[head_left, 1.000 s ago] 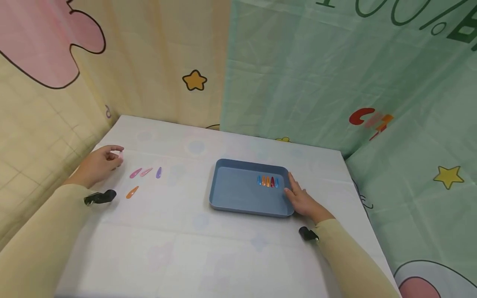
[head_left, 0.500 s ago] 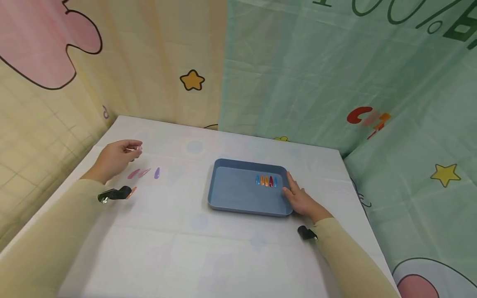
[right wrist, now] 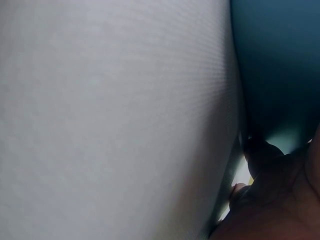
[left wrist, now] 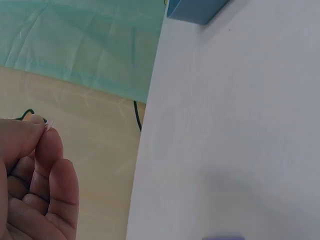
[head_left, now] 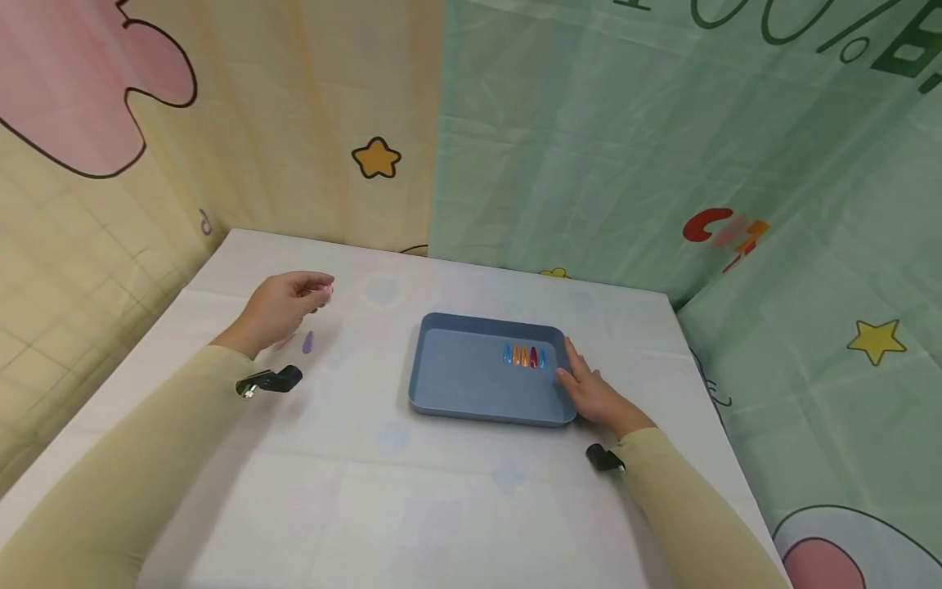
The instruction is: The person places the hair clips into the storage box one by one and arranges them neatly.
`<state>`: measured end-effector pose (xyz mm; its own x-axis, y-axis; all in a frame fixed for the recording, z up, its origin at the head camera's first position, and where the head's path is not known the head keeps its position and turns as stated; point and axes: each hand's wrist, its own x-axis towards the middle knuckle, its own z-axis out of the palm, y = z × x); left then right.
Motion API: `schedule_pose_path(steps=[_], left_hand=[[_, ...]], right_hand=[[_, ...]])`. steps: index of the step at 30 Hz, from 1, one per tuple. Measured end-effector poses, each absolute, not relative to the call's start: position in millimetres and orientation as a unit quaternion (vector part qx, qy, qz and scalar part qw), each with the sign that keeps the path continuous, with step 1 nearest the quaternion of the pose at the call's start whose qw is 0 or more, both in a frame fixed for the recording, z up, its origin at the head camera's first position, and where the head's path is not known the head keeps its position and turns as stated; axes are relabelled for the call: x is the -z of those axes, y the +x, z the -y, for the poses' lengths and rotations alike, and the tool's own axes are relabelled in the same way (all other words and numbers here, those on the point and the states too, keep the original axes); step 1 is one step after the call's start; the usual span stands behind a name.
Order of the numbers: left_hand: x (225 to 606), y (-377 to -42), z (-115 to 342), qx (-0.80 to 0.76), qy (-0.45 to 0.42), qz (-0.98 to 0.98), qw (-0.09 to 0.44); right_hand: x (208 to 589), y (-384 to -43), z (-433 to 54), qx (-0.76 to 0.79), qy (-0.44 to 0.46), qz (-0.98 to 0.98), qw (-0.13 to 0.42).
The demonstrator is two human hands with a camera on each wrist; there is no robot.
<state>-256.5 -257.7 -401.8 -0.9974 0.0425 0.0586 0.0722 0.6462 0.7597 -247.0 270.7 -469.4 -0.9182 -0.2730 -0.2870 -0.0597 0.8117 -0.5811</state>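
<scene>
My left hand (head_left: 283, 307) is raised over the table's left part, pinching a small pink hair clip (head_left: 327, 291) between thumb and fingertips. Only a pale sliver of that clip (left wrist: 49, 125) shows in the left wrist view. A purple hair clip (head_left: 307, 342) lies on the table below the hand, with part of a pink one (head_left: 284, 343) beside it; the wrist and sleeve hide the others. My right hand (head_left: 594, 394) holds the right edge of a blue-grey tray (head_left: 471, 413), thumb over the rim and fingers along the outer wall. Inside, a row of blue, orange and red clips (head_left: 525, 356) lies near the right end.
A white cloth covers the table (head_left: 353, 507). Printed curtains (head_left: 552, 164) stand right behind its back edge and along both sides. Black wrist cameras sit on both sleeves, the left one (head_left: 272, 380) low over the table.
My left hand has moved right with the pink clip, away from the table's left edge and toward the tray. Its sleeve now covers the orange clip. The right hand and tray stay put.
</scene>
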Motion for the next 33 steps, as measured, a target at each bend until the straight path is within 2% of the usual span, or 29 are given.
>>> schedule_pose_path(steps=[8, 33], left_hand=[[400, -265, 212, 0.439, -0.061, 0.896, -0.025], [426, -282, 75, 0.465, -0.177, 0.864, -0.073]], right_hand=[[468, -248, -272, 0.291, -0.088, -0.935, 0.182], [471, -249, -273, 0.295, -0.097, -0.934, 0.177]])
